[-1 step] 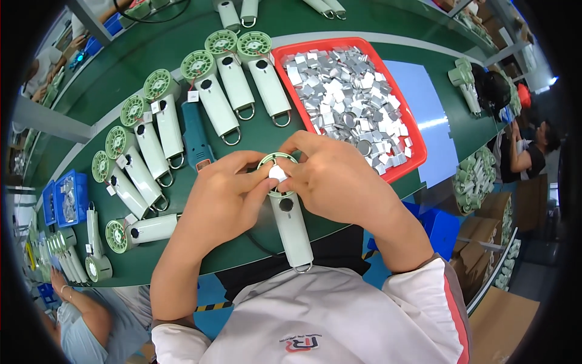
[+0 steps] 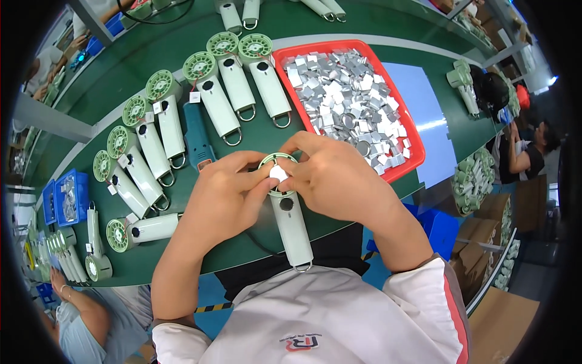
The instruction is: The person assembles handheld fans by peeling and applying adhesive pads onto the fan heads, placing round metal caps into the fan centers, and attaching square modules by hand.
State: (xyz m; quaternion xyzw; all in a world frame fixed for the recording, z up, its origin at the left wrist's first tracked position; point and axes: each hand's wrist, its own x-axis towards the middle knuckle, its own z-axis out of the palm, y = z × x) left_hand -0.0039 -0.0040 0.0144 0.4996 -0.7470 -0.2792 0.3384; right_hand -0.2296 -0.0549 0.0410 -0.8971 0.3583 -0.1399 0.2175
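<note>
In front of me a pale handheld fan (image 2: 294, 233) lies with its round green head away from me and its metal loop toward my body. At the open head, a small white piece (image 2: 278, 174) sits between the fingertips of both hands. My left hand (image 2: 227, 191) pinches it from the left, with thumb and forefinger closed. From the other side my right hand (image 2: 330, 176) closes its thumb and fingers on the same piece. The hands cover much of the head's rim, and the inside of the head is mostly hidden.
Several similar fans (image 2: 218, 109) stand in a curved row beyond my left hand. Among them lies a teal power screwdriver (image 2: 198, 136). A red tray (image 2: 414, 145) heaped with small silver and white pieces is at the right. Blue bins (image 2: 79, 182) and a co-worker's arm (image 2: 82, 303) are far left.
</note>
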